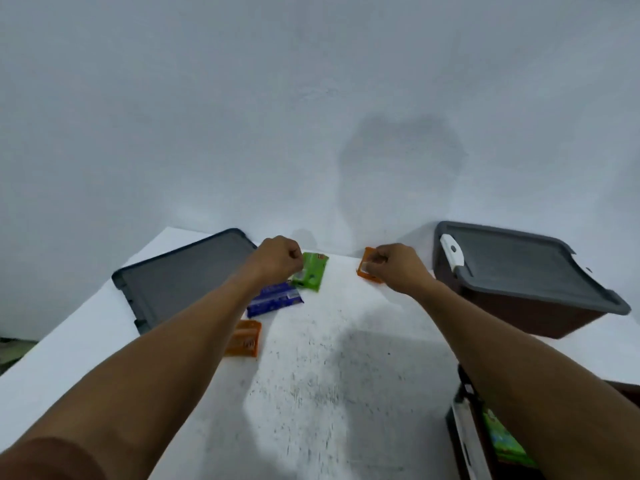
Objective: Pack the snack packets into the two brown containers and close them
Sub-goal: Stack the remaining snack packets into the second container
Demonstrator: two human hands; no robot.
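Snack packets lie scattered on the white table (346,393) in front of you, four of them still outside the boxes. Your left hand (277,258) is curled nearly into a fist, its fingertips pinching the left edge of the green packet (311,273), which sits near the table's far edge. Your right hand (398,268) is curled the same way and pinches the far orange packet (366,268), also close to the far edge and well apart from the green one. Just beside your left forearm are the blue packet (277,299), touching the green packet's near end, and the near orange packet (247,339), closer to you and partly under the arm.

On your far right stands the far brown container (512,310). A fitted grey lid (519,268) covers its top, with a white latch (452,252) at the lid's left end, so you cannot see what is in it. The near brown container (457,441) sits at the lower right, open and mostly hidden behind your right forearm; a green wrapper (502,441) shows inside it, and how many packets it holds cannot be told. A loose grey lid (180,282) lies flat on the table to your left, beside the blue packet.
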